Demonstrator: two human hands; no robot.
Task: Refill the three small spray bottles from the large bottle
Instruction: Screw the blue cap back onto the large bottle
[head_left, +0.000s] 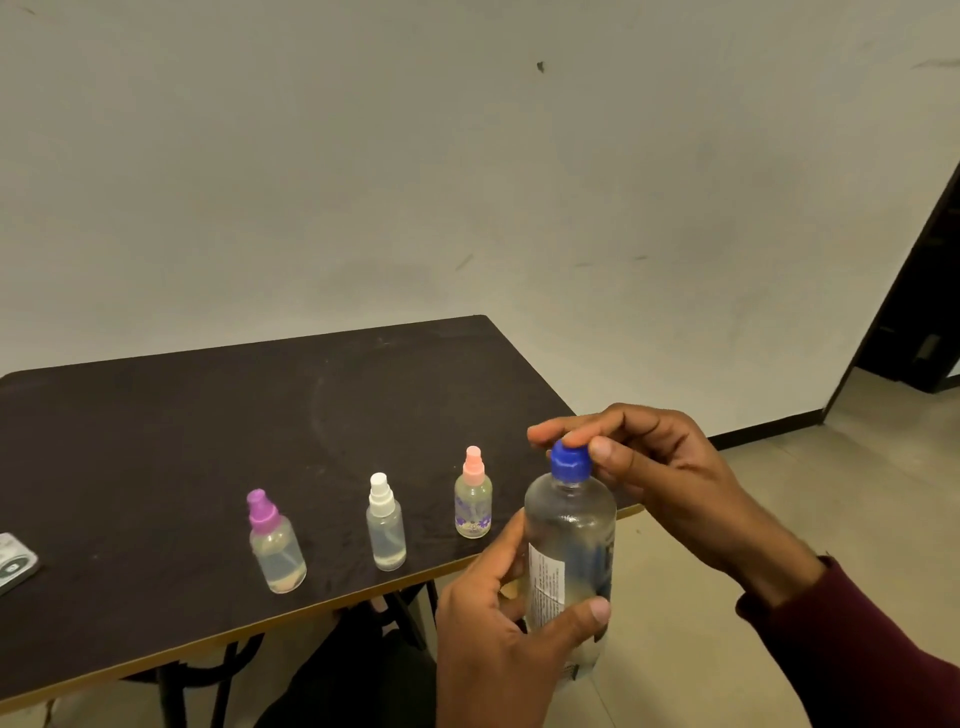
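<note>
Three small spray bottles stand in a row near the front edge of the dark table (156, 441): one with a purple top (275, 543), one with a white top (385, 525) and one with a pink top (473, 496). All three tops are on. In front of the table's right corner my left hand (498, 629) grips the body of the large clear bottle (569, 540), held upright off the table. My right hand (660, 467) pinches its blue cap (570, 462) from above with thumb and fingers.
A flat grey object (15, 564) lies at the table's left edge, partly out of view. A plain wall stands behind the table. A dark doorway (924, 312) opens at the right over a tiled floor. Dark table legs show under the front edge.
</note>
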